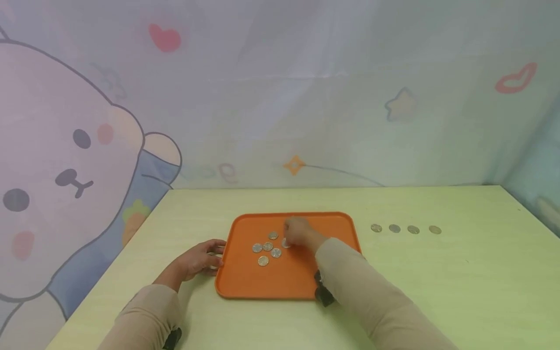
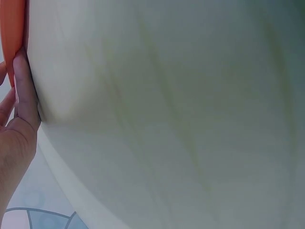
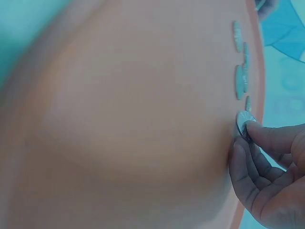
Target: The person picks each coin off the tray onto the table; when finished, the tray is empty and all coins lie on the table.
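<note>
An orange tray (image 1: 245, 284) lies on the table with several silver coins (image 1: 263, 261) grouped left of its middle. My right hand (image 1: 302, 233) is over the tray and pinches a coin (image 1: 285, 243) at the right of that group; the right wrist view shows thumb and fingers of the hand (image 3: 271, 167) on this coin (image 3: 244, 120), tilted up from the tray. At the tray's left edge, my left hand (image 1: 201, 260) touches the rim with spread fingers. The left wrist view shows this hand (image 2: 21, 124) against the orange rim (image 2: 12, 33).
Several coins (image 1: 394, 228) lie in a row on the pale table (image 1: 437, 282), right of the tray. A printed cloth (image 1: 271, 97) with a bear and hearts hangs behind the table. Dark wrist devices (image 1: 324, 295) show under the sleeves.
</note>
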`<action>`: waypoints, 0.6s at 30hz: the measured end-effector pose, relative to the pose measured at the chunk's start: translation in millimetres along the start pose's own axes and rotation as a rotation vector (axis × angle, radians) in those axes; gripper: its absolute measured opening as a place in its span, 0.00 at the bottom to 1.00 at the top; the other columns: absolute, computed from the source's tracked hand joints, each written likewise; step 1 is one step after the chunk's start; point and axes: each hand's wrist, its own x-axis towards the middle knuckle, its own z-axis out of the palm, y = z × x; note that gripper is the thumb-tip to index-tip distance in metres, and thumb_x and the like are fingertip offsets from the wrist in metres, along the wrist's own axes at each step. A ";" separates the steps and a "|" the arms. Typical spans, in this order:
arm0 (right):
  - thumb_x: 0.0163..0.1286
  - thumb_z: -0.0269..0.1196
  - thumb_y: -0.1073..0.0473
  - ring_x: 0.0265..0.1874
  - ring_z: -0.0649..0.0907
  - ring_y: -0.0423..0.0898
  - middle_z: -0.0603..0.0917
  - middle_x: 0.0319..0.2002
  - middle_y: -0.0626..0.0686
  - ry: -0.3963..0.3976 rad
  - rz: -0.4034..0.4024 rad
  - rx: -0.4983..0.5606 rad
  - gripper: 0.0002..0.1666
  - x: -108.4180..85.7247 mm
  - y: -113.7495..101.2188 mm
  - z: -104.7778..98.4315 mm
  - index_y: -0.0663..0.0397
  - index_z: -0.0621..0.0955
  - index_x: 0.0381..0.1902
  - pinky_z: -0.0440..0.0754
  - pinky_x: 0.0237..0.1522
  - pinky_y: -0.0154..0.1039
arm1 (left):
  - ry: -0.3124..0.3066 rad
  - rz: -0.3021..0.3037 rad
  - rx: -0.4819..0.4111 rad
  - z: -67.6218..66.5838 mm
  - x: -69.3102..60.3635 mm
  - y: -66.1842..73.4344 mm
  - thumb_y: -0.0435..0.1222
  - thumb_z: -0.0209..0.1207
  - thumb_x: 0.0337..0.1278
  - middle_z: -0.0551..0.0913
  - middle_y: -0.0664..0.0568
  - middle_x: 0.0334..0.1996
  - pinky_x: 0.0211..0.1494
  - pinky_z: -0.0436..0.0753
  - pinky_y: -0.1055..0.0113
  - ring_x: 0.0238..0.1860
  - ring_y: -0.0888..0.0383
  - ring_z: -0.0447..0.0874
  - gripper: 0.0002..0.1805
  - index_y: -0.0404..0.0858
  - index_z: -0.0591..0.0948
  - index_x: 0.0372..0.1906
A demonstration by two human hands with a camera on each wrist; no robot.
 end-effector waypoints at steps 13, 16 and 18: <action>0.51 0.54 0.77 0.22 0.74 0.46 0.75 0.28 0.55 0.024 0.024 0.384 0.06 -73.4 -58.8 -62.4 0.66 0.73 0.26 0.73 0.21 0.34 | 0.029 -0.005 0.001 1.8 1.1 -0.4 0.23 0.51 0.46 0.63 0.36 0.52 0.40 0.77 0.59 0.38 0.53 0.73 0.29 0.27 0.59 0.57; 0.52 0.56 0.75 0.25 0.75 0.47 0.74 0.30 0.57 0.032 0.050 0.462 0.05 -76.8 -59.4 -67.8 0.65 0.73 0.28 0.75 0.23 0.34 | 0.026 -0.005 0.004 1.8 0.9 -0.3 0.23 0.51 0.46 0.63 0.36 0.52 0.40 0.77 0.59 0.38 0.53 0.73 0.29 0.27 0.59 0.57; 0.53 0.57 0.75 0.26 0.76 0.47 0.75 0.31 0.57 0.039 0.062 0.512 0.05 -79.4 -59.9 -70.9 0.66 0.73 0.29 0.76 0.26 0.35 | 0.023 -0.003 0.006 1.7 0.9 0.5 0.22 0.51 0.46 0.63 0.36 0.52 0.40 0.77 0.59 0.38 0.53 0.73 0.29 0.27 0.58 0.57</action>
